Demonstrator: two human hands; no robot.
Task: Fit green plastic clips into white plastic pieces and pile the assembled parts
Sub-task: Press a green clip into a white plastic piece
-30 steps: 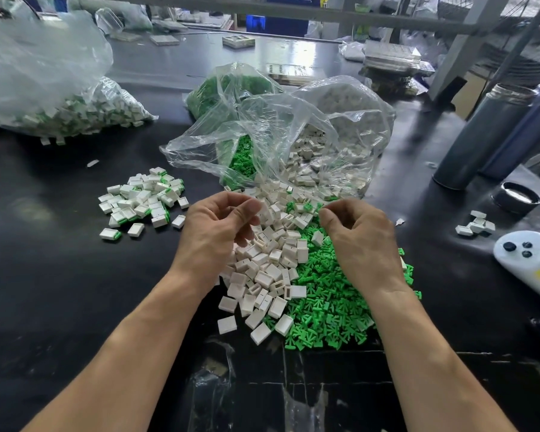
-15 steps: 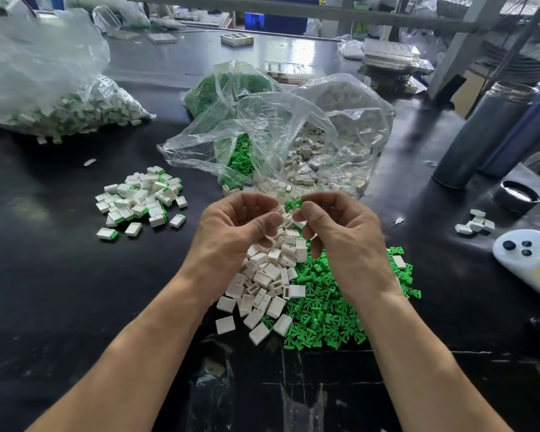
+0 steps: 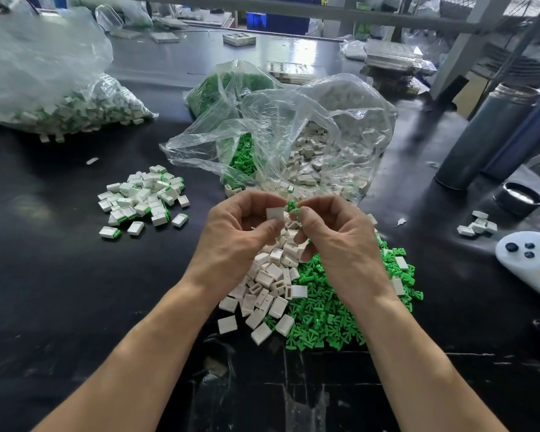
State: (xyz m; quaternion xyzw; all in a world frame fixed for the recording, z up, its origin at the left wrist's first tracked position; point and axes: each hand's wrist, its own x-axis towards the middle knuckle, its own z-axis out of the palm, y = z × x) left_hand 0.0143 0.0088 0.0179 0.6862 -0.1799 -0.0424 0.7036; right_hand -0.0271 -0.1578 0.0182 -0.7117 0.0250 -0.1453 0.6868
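Observation:
My left hand (image 3: pixel 237 235) pinches one white plastic piece (image 3: pixel 275 213) between thumb and fingers, above the loose heap. My right hand (image 3: pixel 334 235) pinches a green clip (image 3: pixel 296 211) right beside that piece, almost touching it. Under both hands lies a heap of white pieces (image 3: pixel 268 275) and, to its right, a heap of green clips (image 3: pixel 325 322). The pile of assembled white-and-green parts (image 3: pixel 144 201) sits on the black table (image 3: pixel 60 291) to the left.
An open clear bag (image 3: pixel 293 135) with white pieces and green clips stands behind my hands. A big bag of assembled parts (image 3: pixel 60 98) lies far left. At right are two dark bottles (image 3: pixel 487 135), a lid (image 3: pixel 518 198), a few white pieces (image 3: pixel 477 227) and a white controller (image 3: pixel 533 260).
Both hands rose from the heap and came together. The left now holds a white piece up and the right brings a green clip to its edge.

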